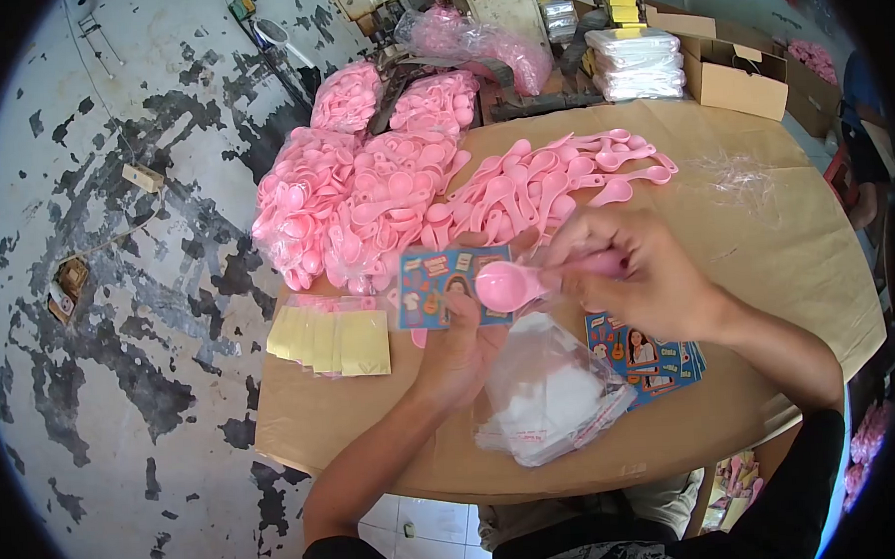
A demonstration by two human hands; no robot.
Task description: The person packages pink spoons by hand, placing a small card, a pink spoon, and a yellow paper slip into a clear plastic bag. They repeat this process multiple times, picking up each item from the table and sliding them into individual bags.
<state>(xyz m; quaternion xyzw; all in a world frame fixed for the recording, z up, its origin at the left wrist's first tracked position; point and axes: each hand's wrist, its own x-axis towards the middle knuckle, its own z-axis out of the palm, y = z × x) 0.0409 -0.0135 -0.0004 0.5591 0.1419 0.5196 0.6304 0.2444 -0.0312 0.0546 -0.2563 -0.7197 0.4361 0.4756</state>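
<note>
My left hand (458, 354) grips a blue printed card (426, 292) upright, with the thumb across its front. My right hand (652, 271) is closed around the handle of a pink spoon (506, 287), whose round bowl overlaps the card's right side in this view. Under the hands lies a clear plastic bag (558, 400) with white contents, its printed edge facing me. A stack of similar blue cards (679, 367) is partly tucked beneath my right forearm. Beyond my hands spreads a loose heap of pink spoons (553, 175).
Bulging clear bags of pink spoons (304, 201) crowd the table's far left. Flat packets with yellow backing (335, 339) overlap at the left edge. Crumpled clear plastic scraps (743, 182) lie on the brown paper-covered table (767, 266). Behind stand a cardboard box (733, 72) and stacked clear packs (638, 63).
</note>
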